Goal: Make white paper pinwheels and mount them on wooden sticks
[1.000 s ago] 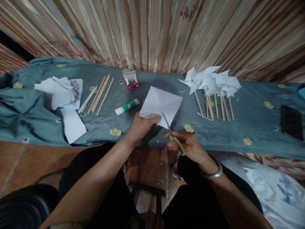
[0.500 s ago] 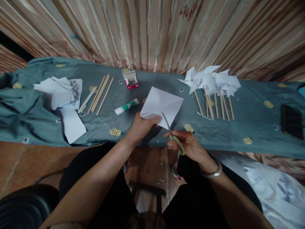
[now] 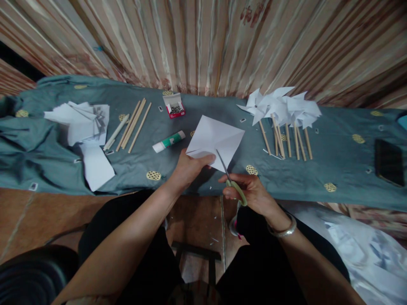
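Between thumb and fingers, my left hand (image 3: 192,167) pinches a square sheet of white paper (image 3: 216,135) at its lower left edge. Fold creases cross the sheet, and a slit shows near its left corner. My right hand (image 3: 249,190) is closed round the green handles of a pair of scissors (image 3: 235,188). The scissors' blades lie at the sheet's lower corner, tips pointing toward its middle. Just left of the sheet lies a glue stick (image 3: 168,141) with a green label. Behind it stands an open red box (image 3: 174,108) of small metal pins or tacks.
Paper pinwheels (image 3: 282,106) on sticks lie at the right, with a dark phone (image 3: 389,162) beyond. On the left are several wooden sticks (image 3: 135,125) and a pile of white paper (image 3: 84,125). A patterned green cloth (image 3: 190,186) covers the table; a curtain (image 3: 203,46) hangs behind.
Hardly anything differs. Both hands, the paper and the scissors keep almost the same positions, with only a very slight shift of the whole view.
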The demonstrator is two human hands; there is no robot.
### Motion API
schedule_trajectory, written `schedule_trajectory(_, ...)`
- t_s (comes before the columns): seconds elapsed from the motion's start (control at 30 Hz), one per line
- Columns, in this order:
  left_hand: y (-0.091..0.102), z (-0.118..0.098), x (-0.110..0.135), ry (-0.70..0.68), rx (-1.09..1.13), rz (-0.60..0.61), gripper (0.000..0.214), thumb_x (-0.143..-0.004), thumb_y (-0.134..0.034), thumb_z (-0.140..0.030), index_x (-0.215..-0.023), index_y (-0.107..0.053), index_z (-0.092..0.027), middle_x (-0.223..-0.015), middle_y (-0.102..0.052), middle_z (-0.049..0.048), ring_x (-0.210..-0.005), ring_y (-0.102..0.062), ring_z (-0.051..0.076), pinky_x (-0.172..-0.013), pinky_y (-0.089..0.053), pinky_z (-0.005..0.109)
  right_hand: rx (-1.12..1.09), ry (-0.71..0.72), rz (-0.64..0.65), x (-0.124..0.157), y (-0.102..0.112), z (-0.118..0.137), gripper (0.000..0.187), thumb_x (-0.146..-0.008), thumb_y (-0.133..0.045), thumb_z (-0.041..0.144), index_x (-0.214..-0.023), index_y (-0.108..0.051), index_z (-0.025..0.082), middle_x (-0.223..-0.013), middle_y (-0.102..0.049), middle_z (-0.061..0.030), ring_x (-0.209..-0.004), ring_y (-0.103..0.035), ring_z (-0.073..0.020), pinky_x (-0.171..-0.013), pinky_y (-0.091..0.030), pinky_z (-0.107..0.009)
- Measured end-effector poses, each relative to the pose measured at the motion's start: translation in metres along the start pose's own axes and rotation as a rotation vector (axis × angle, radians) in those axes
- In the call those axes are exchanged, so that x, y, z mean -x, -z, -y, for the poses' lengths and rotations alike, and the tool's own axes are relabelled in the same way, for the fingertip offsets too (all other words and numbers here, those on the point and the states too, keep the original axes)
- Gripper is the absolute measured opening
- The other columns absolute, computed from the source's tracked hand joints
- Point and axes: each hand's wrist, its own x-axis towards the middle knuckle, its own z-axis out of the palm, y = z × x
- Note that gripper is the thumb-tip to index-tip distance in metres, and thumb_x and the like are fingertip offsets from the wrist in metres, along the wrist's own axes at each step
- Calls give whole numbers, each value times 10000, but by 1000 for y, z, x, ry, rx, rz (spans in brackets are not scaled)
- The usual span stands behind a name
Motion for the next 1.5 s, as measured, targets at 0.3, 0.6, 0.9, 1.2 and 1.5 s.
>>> schedule_trajectory(0.3, 1, 1, 0, 19, 40, -15, 157, -567, -762, -197, -646, -637, -143, -628, -618, 5, -555, -532, 118, -488, -438, 231, 3, -1, 6, 0, 0, 1, 354, -557, -899, 413, -778, -743, 186, -573, -588, 43, -499, -525, -79, -453, -451, -203)
schedule_trajectory(0.6, 0, 2, 0, 17, 27, -15, 145, -587, -752, -194, -659, -632, -155, -645, -620, 10, -570, -538, 128, -495, -444, 236, 22, 0, 4, 0, 1, 0, 356, -575, -888, 438, -783, -741, 190, -583, -596, 40, -507, -535, -82, -458, -461, -202)
schedule_trajectory(0.9, 2, 3, -3, 12, -12, -16, 161, -565, -756, -205, -636, -628, -138, -620, -622, 12, -560, -537, 124, -489, -430, 230, -30, -28, -24, 0, -4, 5, 395, -517, -904, 466, -735, -729, 187, -542, -591, 54, -453, -516, -69, -423, -460, -201)
schedule_trajectory(1.2, 1, 2, -2, 13, 8, -25, 140, -556, -746, -193, -613, -625, -150, -592, -608, -1, -528, -524, 111, -463, -420, 223, 3, -14, -15, -1, -3, 4, 374, -540, -899, 448, -749, -722, 193, -561, -607, 46, -471, -532, -81, -438, -462, -211)
schedule_trajectory(1.5, 1, 3, -2, 12, 2, -22, 165, -559, -751, -226, -627, -624, -145, -608, -614, 4, -550, -532, 120, -491, -421, 235, -2, -31, -10, -2, -4, 3, 365, -548, -893, 424, -752, -697, 193, -553, -601, 50, -468, -520, -88, -450, -440, -229)
